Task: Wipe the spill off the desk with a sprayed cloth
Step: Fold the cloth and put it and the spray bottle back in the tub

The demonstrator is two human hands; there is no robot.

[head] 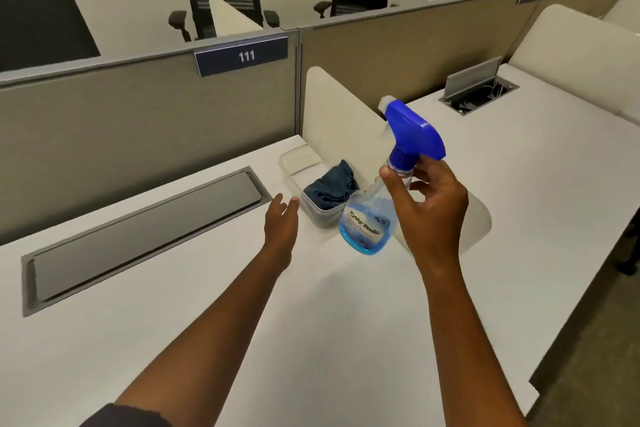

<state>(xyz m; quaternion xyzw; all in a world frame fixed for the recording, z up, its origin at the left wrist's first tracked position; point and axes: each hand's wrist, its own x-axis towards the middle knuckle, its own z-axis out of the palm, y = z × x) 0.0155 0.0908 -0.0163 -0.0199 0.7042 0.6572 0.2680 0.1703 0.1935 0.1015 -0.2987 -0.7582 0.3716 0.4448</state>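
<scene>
My right hand grips the neck of a clear spray bottle with a blue trigger head and blue liquid, held tilted above the white desk. A dark blue cloth lies bunched in a clear plastic container at the desk's back, beside the bottle. My left hand reaches out over the desk with relaxed fingers, just left of the container and holding nothing. No spill shows on the desk surface.
A grey cable-tray lid is set into the desk at left. A beige partition with a "111" sign runs behind. A white divider panel separates the neighbouring desk, which has an open cable box. Office chairs stand beyond.
</scene>
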